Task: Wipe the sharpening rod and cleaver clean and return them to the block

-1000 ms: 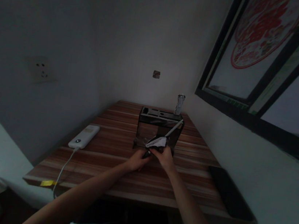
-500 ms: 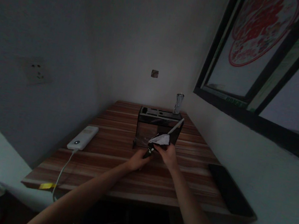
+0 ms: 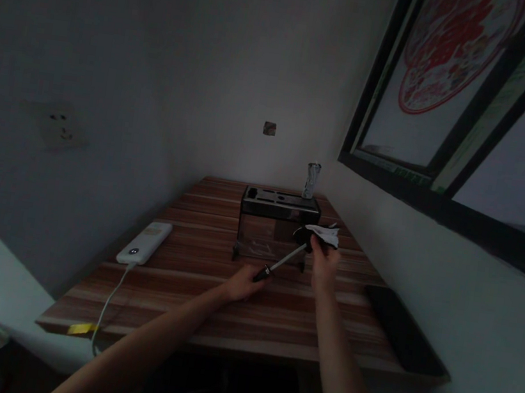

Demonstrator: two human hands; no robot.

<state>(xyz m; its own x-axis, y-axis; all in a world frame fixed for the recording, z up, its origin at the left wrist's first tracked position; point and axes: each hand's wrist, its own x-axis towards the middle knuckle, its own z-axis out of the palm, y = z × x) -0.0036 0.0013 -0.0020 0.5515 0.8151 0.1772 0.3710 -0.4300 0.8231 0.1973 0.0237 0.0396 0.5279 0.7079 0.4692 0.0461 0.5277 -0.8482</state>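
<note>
Room: dim corner; plain walls at the left and back, with a wall socket [image 3: 59, 124] on the left wall.
Window: a dark-framed window [image 3: 436, 200] fills the right wall above the table, with a red round paper design on its glass.
Table: a striped wooden table [image 3: 208, 318] is pushed into the corner, its back and right edges against the walls; the near edge and left edge are free.
Open room: bare wood runs across the near half of the table, between the power bank side and the dark slab.
Holder: a black slotted box [image 3: 278, 224] stands at the centre back, just beyond both hands.
Slab: a dark flat slab [image 3: 403, 334] lies along the right edge, well apart from the hands.
Power bank: a white power bank [image 3: 144, 242] lies near the left edge; its cable [image 3: 107, 305] drops over the near edge.
Left hand: the left hand [image 3: 242, 282] is clenched round the dark handle of a knife [image 3: 283, 262], low over the table in front of the box.
Right hand: the right hand [image 3: 324, 262] pinches a white cloth [image 3: 328, 234] at the blade's raised far end, by the box's right corner.
Knife: it slants up to the right, clear of the wood.
Cylinder: a small shiny cylinder [image 3: 311, 180] stands behind the box.
</note>
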